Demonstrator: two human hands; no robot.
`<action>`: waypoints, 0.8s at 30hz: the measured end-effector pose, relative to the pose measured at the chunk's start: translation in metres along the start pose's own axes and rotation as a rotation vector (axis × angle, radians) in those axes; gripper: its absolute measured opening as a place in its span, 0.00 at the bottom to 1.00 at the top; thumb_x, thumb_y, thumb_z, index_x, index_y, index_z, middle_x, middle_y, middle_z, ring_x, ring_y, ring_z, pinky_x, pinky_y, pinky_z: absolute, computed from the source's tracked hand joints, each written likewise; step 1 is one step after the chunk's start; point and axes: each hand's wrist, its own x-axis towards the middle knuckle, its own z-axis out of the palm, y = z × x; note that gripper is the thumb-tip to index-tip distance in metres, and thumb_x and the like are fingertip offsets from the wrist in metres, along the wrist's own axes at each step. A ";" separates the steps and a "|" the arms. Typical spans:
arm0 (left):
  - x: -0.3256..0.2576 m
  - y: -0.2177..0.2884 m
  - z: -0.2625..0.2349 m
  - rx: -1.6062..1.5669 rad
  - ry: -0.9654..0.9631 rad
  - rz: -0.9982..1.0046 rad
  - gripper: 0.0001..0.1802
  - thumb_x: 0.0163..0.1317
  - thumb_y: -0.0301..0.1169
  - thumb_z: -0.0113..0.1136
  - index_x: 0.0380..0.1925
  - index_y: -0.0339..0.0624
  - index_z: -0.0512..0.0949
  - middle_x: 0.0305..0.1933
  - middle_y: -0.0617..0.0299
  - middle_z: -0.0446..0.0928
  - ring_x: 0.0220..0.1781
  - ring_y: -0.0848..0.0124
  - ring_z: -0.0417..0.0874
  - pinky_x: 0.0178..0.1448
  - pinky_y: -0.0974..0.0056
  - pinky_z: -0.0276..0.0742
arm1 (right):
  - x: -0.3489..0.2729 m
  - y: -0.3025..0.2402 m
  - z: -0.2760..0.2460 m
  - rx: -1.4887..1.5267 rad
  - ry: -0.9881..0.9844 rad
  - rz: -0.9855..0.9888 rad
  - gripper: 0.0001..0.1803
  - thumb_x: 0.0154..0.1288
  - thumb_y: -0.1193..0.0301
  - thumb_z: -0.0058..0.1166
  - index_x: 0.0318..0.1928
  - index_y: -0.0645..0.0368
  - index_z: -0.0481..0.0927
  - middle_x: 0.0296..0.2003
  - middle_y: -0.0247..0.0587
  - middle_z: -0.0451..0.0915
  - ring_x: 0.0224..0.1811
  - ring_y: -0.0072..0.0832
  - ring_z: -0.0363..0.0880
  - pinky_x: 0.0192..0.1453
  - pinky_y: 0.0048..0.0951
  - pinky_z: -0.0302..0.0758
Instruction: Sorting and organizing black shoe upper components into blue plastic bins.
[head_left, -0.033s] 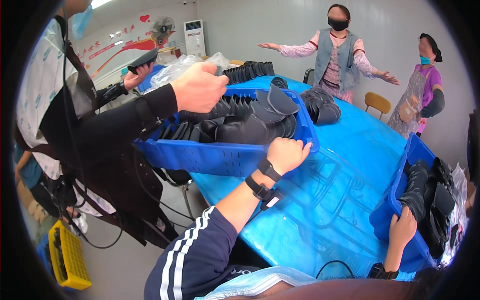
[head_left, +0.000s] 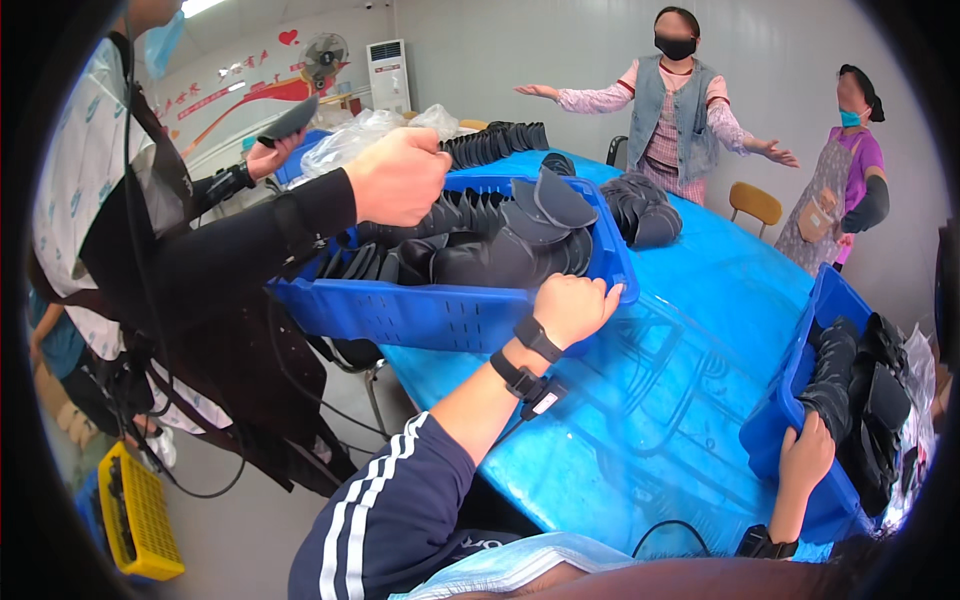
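My left hand [head_left: 575,312] is closed over the near right corner of a blue plastic crate [head_left: 400,315]. Black curved, molded pieces [head_left: 490,258] fill this crate, some stacked in rows and some lying loose. At the right, my right hand [head_left: 805,458] grips the near rim of a second blue crate [head_left: 768,425]. Its fingertips reach inside, against a stack of black curved pieces [head_left: 832,375]. Flatter dark pieces and clear plastic wrap lie in that crate too.
Both crates stand on a blue-covered table [head_left: 640,400]. A co-worker's fist [head_left: 405,178] hangs over the left crate; their other hand holds a dark curved piece [head_left: 290,122]. More black pieces [head_left: 640,212] lie beyond. Two people stand across the table. A yellow crate [head_left: 140,510] sits on the floor.
The co-worker's fist over the left crate has shifted and turned slightly, and the dark piece in their other hand has tilted. My hands have stayed in place.
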 end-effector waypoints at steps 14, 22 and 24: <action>-0.001 0.001 0.001 -0.014 0.045 -0.003 0.20 0.58 0.41 0.51 0.09 0.46 0.70 0.09 0.60 0.70 0.12 0.65 0.73 0.20 0.63 0.67 | -0.004 0.003 0.002 0.025 -0.011 0.028 0.14 0.47 0.72 0.52 0.36 0.62 0.71 0.28 0.45 0.73 0.32 0.41 0.73 0.37 0.38 0.69; -0.001 0.000 0.001 -0.008 0.056 0.007 0.20 0.57 0.41 0.52 0.09 0.46 0.70 0.09 0.61 0.70 0.12 0.65 0.73 0.20 0.63 0.67 | -0.004 0.003 0.003 0.032 -0.045 0.034 0.14 0.48 0.72 0.52 0.37 0.62 0.72 0.29 0.45 0.73 0.33 0.41 0.73 0.37 0.37 0.69; 0.000 0.000 0.001 -0.009 0.055 0.005 0.20 0.57 0.41 0.52 0.09 0.46 0.70 0.08 0.61 0.70 0.12 0.65 0.73 0.20 0.63 0.66 | -0.005 0.007 0.006 0.025 -0.095 0.048 0.18 0.49 0.71 0.53 0.43 0.62 0.71 0.34 0.47 0.75 0.37 0.43 0.74 0.40 0.38 0.69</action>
